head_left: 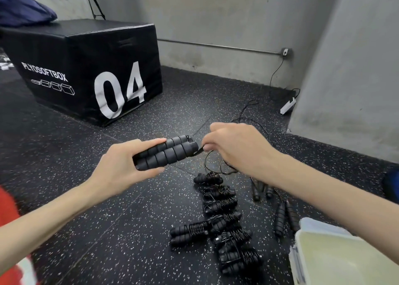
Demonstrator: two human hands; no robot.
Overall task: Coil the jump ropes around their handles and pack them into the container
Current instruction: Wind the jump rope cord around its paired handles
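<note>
A person's left hand [121, 166] grips paired foam handles [166, 152]; the right hand [235, 148] pinches the rope [218, 166] just beyond their tips, apparently starting a coil. Next comes a taut first wrap; the container [302, 241] waits nearby.

Speckled floor [108, 220]: coiled ropes [224, 220], plyo box [86, 69], container [345, 261].
</note>
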